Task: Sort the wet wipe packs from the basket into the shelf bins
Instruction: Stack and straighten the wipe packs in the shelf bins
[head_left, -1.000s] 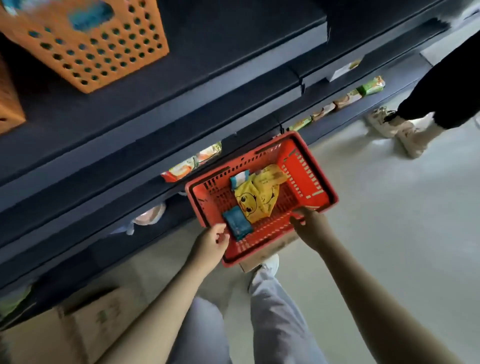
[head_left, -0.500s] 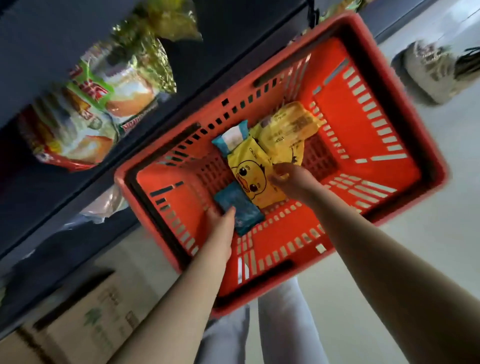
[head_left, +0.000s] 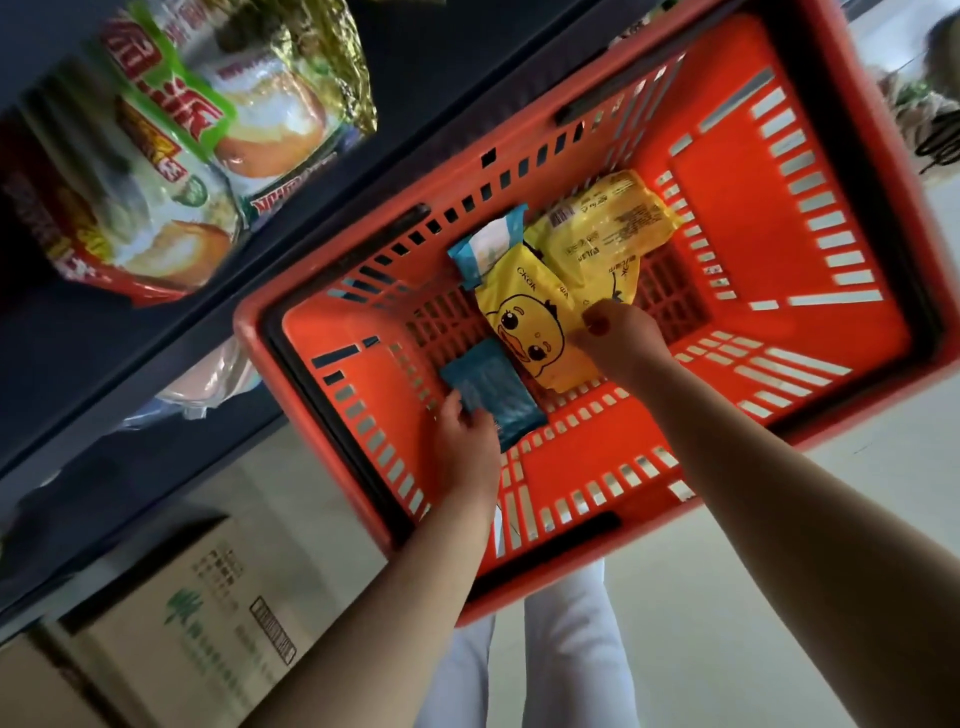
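Observation:
A red plastic basket (head_left: 737, 218) fills the middle of the view and holds several wet wipe packs. My left hand (head_left: 467, 441) grips the near end of a dark blue pack (head_left: 488, 384) on the basket floor. My right hand (head_left: 618, 338) pinches the edge of a yellow pack with a duck face (head_left: 530, 317). A second yellow pack (head_left: 608, 228) lies behind it, printed side up. A light blue and white pack (head_left: 485, 247) leans against the far basket wall.
Dark shelves (head_left: 156, 364) run along the left, with bagged snack packs (head_left: 182, 145) on one level. A cardboard box (head_left: 208, 613) sits on the floor at lower left. Another person's shoe (head_left: 930, 104) shows at the upper right edge. My white trouser legs (head_left: 561, 649) are below the basket.
Both hands have left the basket rim and gone inside. The left hand has closed on the dark blue pack, the right on the duck pack. The view has come much closer to the basket.

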